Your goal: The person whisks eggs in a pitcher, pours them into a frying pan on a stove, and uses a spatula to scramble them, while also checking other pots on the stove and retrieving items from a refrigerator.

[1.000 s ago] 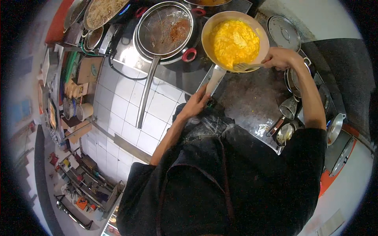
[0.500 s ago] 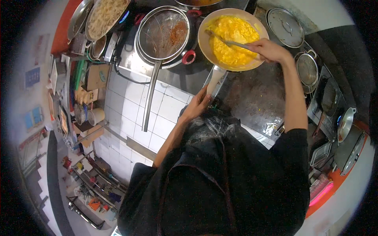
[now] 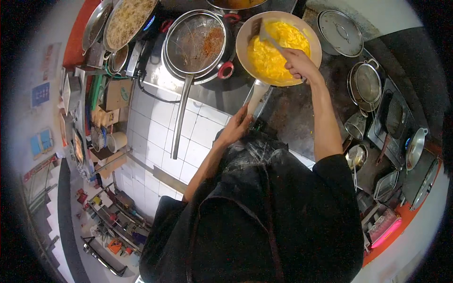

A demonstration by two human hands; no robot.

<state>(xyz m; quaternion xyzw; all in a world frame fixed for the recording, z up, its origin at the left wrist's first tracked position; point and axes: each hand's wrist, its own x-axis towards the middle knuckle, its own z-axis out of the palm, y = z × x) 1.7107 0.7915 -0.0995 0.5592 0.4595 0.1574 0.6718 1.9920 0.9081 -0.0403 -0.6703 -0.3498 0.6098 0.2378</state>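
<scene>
Two hands on the frying pan (image 3: 309,35) of yellow scrambled egg (image 3: 273,47) at the stove: left hand (image 3: 237,126) curls round its pale handle (image 3: 257,94), right hand (image 3: 298,62) fingers clamp a spatula (image 3: 265,34) in the egg.

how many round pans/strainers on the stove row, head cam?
3: the pan of yellow egg under the right hand, handle in the left hand; the long-handled strainer left of it; a noodle pan far left. More may be cropped at top.

Brown cardboard box (image 3: 116,94) w/ round green label, left shelf; blue signs (image 3: 40,93) on far-left wall.
</scene>
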